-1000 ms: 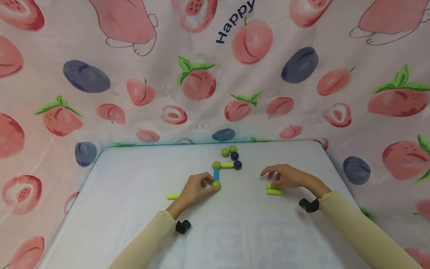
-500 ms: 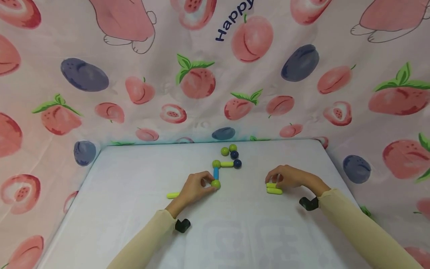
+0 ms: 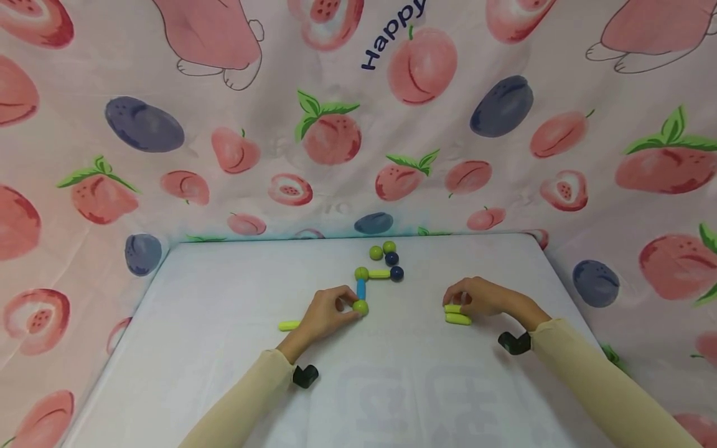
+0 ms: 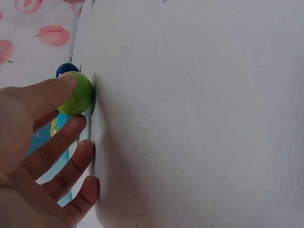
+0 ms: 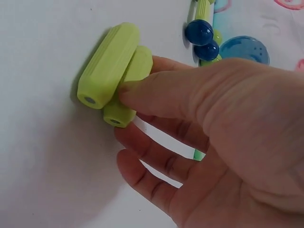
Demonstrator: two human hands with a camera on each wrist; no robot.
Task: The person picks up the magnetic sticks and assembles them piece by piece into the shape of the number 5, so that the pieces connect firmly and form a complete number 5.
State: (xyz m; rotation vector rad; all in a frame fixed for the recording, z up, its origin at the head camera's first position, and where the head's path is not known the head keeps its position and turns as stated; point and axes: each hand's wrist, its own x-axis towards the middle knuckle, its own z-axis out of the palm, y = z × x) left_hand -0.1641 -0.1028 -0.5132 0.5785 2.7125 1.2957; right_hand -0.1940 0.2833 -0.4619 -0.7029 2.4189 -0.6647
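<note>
In the head view my left hand (image 3: 327,316) pinches a green ball (image 3: 361,307) at the near end of a blue rod (image 3: 361,289). That rod runs back to another green ball (image 3: 361,273), from which a yellow-green rod (image 3: 379,274) extends right to a navy ball (image 3: 397,274). My left thumb lies against the held green ball (image 4: 81,97) in the left wrist view. Over at the right, my right hand (image 3: 482,295) grips the farther of two yellow-green rods (image 5: 142,61), thumb across it. The nearer rod (image 5: 108,66) lies alongside, with a small metallic spot on its end.
Behind the joined pieces sit two loose green balls (image 3: 376,252) and one navy ball (image 3: 392,258). Another yellow-green rod (image 3: 288,325) lies left of my left wrist, partly hidden. A fruit-patterned cloth (image 3: 336,205) rises behind the white tabletop (image 3: 224,280).
My right hand has come from hovering over the two rods to gripping the farther one, its fingers curling down. The left hand stays at the green ball.
</note>
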